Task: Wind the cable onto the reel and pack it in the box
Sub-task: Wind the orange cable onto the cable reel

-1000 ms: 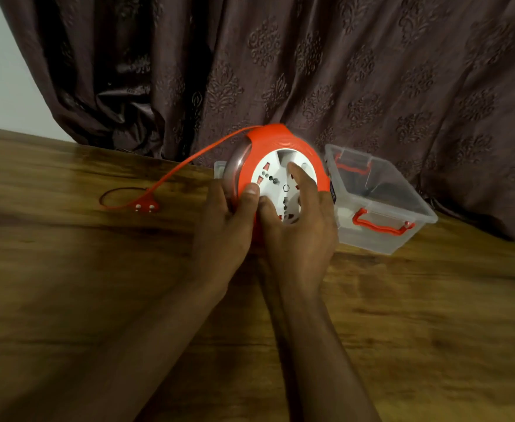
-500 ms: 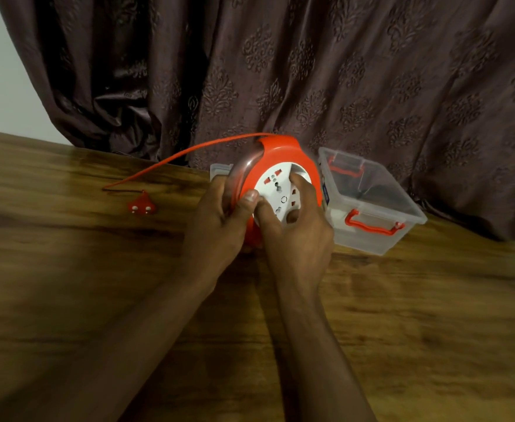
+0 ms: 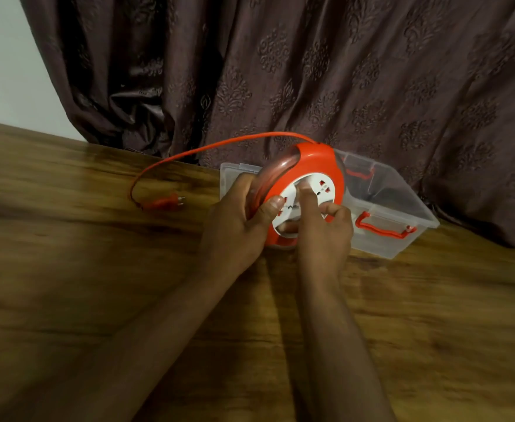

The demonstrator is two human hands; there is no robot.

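On the wooden table (image 3: 67, 269), the left hand (image 3: 235, 220) grips the reel (image 3: 308, 166); right hand (image 3: 323, 233) fingers curl on its white face.

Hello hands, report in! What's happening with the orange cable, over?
Left hand grips reel; right hand fingers on its white hub. Cable partly out, plug on table. Box open behind reel, nothing blocking.

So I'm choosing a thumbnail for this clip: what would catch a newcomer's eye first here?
The bright orange reel with its white socket face, at the centre, gripped at its rim by the left hand while the right hand has fingers on the white face. Next, the orange cable arcing left from the reel's top to the plug lying on the wooden table. Behind the reel sits the clear box with orange handles.
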